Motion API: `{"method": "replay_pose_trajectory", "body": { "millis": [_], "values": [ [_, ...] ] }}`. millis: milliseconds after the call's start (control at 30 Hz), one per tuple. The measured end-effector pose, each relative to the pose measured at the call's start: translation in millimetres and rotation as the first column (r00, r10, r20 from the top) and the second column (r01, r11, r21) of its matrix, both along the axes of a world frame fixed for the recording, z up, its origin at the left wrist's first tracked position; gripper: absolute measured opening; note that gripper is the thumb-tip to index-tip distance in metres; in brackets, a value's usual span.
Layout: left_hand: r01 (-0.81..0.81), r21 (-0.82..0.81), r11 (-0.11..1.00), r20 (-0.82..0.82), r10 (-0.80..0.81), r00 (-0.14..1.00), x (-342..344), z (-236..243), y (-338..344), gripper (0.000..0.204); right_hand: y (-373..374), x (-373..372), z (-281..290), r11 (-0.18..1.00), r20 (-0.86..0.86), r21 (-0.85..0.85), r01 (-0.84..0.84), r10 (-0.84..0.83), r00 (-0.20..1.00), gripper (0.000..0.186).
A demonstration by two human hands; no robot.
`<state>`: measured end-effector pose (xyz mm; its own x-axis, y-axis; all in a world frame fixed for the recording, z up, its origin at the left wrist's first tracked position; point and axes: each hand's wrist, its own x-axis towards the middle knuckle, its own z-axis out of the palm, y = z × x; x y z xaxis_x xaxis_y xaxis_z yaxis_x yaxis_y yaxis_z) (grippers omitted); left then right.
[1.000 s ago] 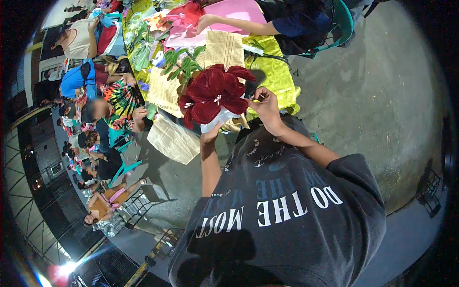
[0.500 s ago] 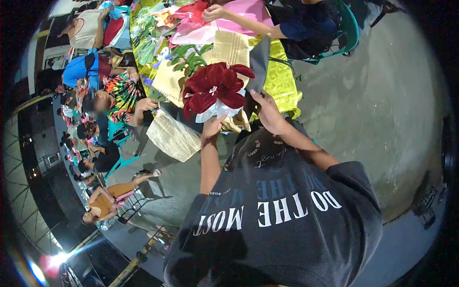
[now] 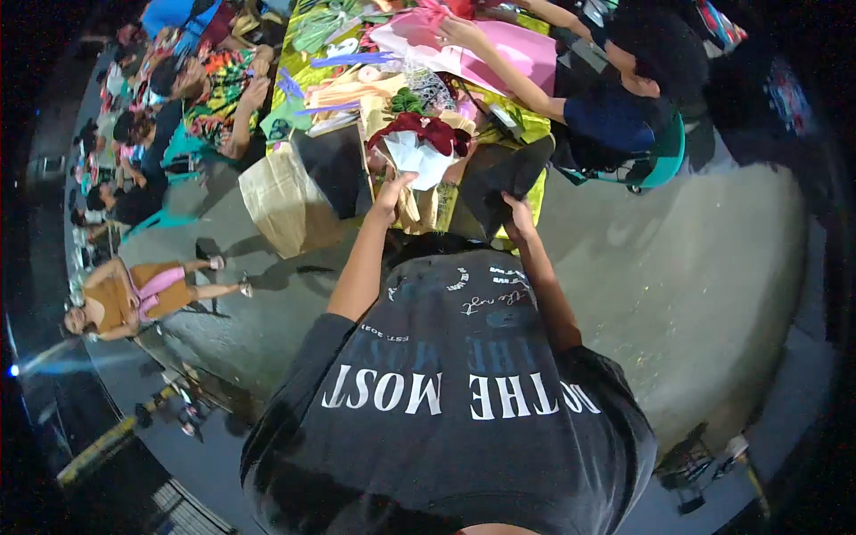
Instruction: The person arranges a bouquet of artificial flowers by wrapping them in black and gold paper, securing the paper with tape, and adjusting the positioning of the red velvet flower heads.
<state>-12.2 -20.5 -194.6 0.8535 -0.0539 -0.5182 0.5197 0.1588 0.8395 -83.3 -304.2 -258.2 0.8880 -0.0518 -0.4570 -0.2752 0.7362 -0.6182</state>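
Left hand (image 3: 390, 194) closed on dark red flower bouquet with white paper wrap (image 3: 419, 147), at 12 o'clock over yellow-covered bench (image 3: 533, 207). Right hand (image 3: 517, 217) grips black paper sheet (image 3: 501, 178), 3 o'clock of bouquet.

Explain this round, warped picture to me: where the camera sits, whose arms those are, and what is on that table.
There is no machine here. The camera is worn on a person's head and looks down, so the dark printed T-shirt filling the lower half is the wearer's own chest. Its wide lens bends straight edges and darkens the rim.

The two bare forearms rising from the shirt are the wearer's. The left hand reaches to a bouquet of dark red flowers in white paper; whether its grip is closed on the wrapping, I cannot tell. The right hand touches a sheet of dark wrapping paper.

They lie on a table with a yellow cloth, crowded with pink paper and green leaves. A brown paper bag stands by the table's left side. Another person's hand rests on the pink paper, and other people sit along the left.
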Motion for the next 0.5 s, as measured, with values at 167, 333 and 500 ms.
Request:
{"method": "replay_pose_trajectory", "body": {
  "millis": [167, 333, 500],
  "values": [
    [-0.054, -0.267, 0.962, -0.059, 0.040, 0.997, 8, -34, 14, 0.033, -18, -12, -14, 0.999, -0.058, 0.037, 0.008, -0.006, 0.998, 0.041],
    [-0.101, -0.166, 0.981, -0.093, 0.086, 0.992, 17, -54, 31, 0.035, -5, -11, -1, 0.997, -0.025, 0.062, -0.046, 0.048, 0.999, 0.038],
    [-0.157, -0.105, 0.982, -0.027, 0.155, 0.988, 14, -49, 17, 0.041, -2, -14, 15, 0.997, -0.120, 0.039, -0.066, 0.071, 0.990, 0.034]
  ]
}}
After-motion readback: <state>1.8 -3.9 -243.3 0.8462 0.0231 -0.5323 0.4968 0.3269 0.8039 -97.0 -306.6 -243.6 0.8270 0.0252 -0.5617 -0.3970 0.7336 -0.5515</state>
